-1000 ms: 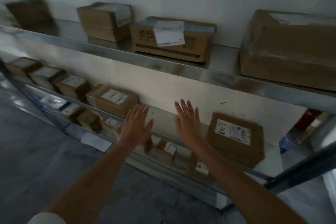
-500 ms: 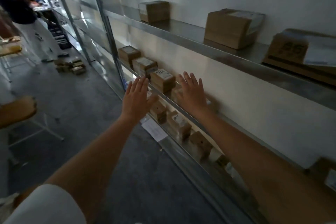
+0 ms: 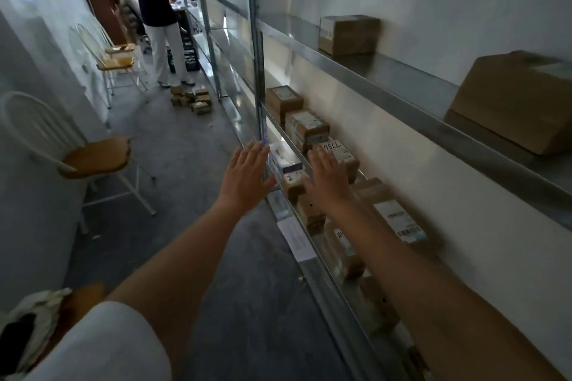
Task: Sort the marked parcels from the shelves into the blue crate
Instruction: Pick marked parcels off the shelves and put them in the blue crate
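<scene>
Both my hands are stretched forward with straight fingers and hold nothing. My left hand (image 3: 245, 175) hovers in front of the metal shelf upright (image 3: 259, 77). My right hand (image 3: 328, 181) hovers over the middle shelf's front edge (image 3: 289, 141), just before a brown parcel with handwritten numbers (image 3: 337, 150). More labelled brown parcels (image 3: 306, 127) line that shelf, and a labelled one (image 3: 399, 219) lies right of my forearm. A white-and-blue box (image 3: 286, 159) and small parcels (image 3: 295, 184) sit on the shelf below. No blue crate is in view.
The top shelf (image 3: 387, 93) carries a small box (image 3: 348, 34) and a large box (image 3: 513, 102). A wooden-seat chair (image 3: 93, 158) stands at left, another chair (image 3: 116, 60) farther back. A person (image 3: 158, 15) stands down the aisle near stacked small boxes (image 3: 192, 99) on the floor.
My view has swung left along the shelving, bringing the aisle, chairs and the person into sight. Both hands stay open and raised in front of the shelves.
</scene>
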